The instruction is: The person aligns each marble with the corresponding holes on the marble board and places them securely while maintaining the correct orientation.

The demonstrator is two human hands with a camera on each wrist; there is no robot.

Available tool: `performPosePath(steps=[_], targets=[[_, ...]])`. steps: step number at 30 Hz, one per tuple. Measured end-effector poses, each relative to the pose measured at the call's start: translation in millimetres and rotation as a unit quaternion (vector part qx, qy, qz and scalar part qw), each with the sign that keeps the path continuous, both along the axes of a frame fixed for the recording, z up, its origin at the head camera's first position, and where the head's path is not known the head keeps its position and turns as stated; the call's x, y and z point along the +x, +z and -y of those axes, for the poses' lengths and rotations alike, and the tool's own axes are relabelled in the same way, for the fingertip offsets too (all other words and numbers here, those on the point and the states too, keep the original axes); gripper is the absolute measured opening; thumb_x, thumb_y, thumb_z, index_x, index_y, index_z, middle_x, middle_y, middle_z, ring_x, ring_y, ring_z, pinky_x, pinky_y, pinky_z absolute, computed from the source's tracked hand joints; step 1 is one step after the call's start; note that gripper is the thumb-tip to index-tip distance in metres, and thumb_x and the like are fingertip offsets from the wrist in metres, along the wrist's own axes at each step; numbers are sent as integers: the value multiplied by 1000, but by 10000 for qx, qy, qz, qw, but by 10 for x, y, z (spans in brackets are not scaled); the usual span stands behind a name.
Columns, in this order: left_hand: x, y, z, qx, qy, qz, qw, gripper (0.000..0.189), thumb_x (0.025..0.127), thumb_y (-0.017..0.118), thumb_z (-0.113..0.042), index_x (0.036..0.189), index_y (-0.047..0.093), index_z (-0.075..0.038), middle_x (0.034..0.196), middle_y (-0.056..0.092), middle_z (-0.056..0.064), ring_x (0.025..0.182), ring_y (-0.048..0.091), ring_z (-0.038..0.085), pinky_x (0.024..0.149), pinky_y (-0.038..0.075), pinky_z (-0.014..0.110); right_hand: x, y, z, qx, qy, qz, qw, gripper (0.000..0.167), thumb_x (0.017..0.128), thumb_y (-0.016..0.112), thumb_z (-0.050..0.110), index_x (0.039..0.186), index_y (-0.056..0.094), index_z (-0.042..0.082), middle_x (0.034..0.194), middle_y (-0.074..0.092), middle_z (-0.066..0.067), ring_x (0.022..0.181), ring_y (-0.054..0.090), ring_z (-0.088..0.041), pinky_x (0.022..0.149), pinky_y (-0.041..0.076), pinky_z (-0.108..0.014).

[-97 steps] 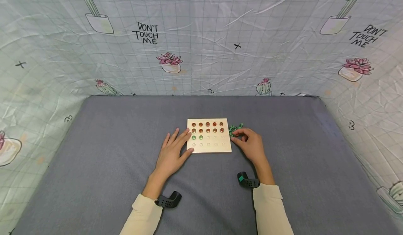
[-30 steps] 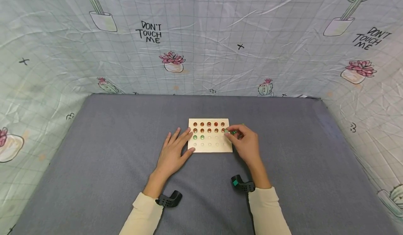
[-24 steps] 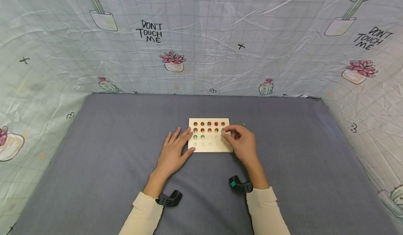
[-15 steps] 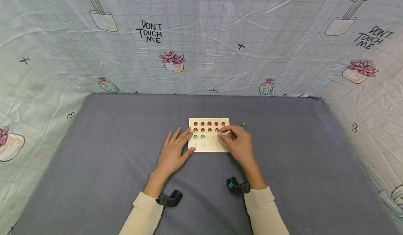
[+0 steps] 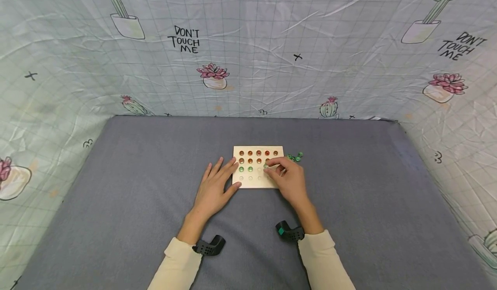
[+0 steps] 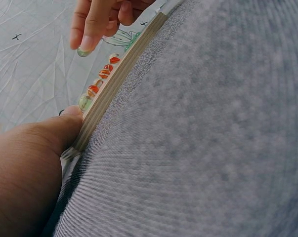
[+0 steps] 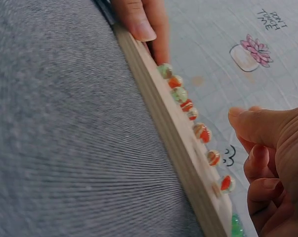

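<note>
A light wooden board (image 5: 254, 183) with rows of round hollows lies on the cloth. Orange-red marbles (image 5: 258, 153) fill its two far rows, and two green marbles (image 5: 246, 169) sit at the left of the third row. My left hand (image 5: 212, 190) rests at the board's left edge, fingers spread, its thumb on the near left corner. Over the board's right half, my right hand (image 5: 289, 178) pinches a green marble (image 6: 83, 52) between thumb and fingertips, above the surface in the left wrist view. In the right wrist view that marble is hidden behind the right hand (image 7: 282, 148).
More green marbles (image 5: 297, 156) lie loose on the cloth beyond the board's right edge, partly hidden by the right hand. A grey cloth (image 5: 155, 160) covers the table. Behind it hangs a patterned curtain (image 5: 256, 44).
My right hand has moved left from the loose green marbles to over the board, bringing one green marble in its pinch. My left hand has stayed at the board's left edge.
</note>
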State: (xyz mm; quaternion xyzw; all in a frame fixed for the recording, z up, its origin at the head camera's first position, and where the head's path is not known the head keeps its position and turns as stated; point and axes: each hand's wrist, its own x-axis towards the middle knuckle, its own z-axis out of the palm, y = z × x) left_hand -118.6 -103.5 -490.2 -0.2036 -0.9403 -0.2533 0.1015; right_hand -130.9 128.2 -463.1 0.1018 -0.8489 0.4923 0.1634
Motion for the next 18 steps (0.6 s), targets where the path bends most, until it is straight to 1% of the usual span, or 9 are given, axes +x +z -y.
performPosePath(steps=[3,6,9,12,18], targets=[[-1,-3,-1,-3,-6,-4,10000,57,94,60,-41,143,48,-14,149,39,0,141,25,29,116,10,49,-4,-22,23,8,35,-36,10000,13,78,80,10,89,73,11,78,65,1,56,48,-12,46,35,-23],[-2,-7,0,2,-15,-8,10000,57,94,60,-41,143,48,-14,149,39,0,141,25,29,116,10,49,-16,-59,50,71,92,-16,9999,13,78,80,10,89,73,12,79,65,0,56,48,-11,47,35,-22],[-4,-13,2,12,-21,0,10000,57,94,60,-41,143,48,-15,150,39,0,141,25,29,117,10,49,-27,-98,79,128,158,39,9998,13,78,81,9,87,73,12,75,62,2,55,47,-10,46,35,-22],[-4,-18,1,23,-21,18,10000,57,94,60,-40,143,48,-15,150,39,0,141,25,29,117,10,49,-32,-118,96,77,208,69,9997,13,77,81,7,86,73,11,71,58,3,54,46,-10,46,35,-22],[3,-21,1,18,-12,-5,10000,57,94,60,-41,143,47,-15,150,39,0,141,25,29,117,10,48,-50,-147,112,126,161,48,9998,14,76,82,7,86,73,10,64,51,3,52,42,-8,45,33,-23]])
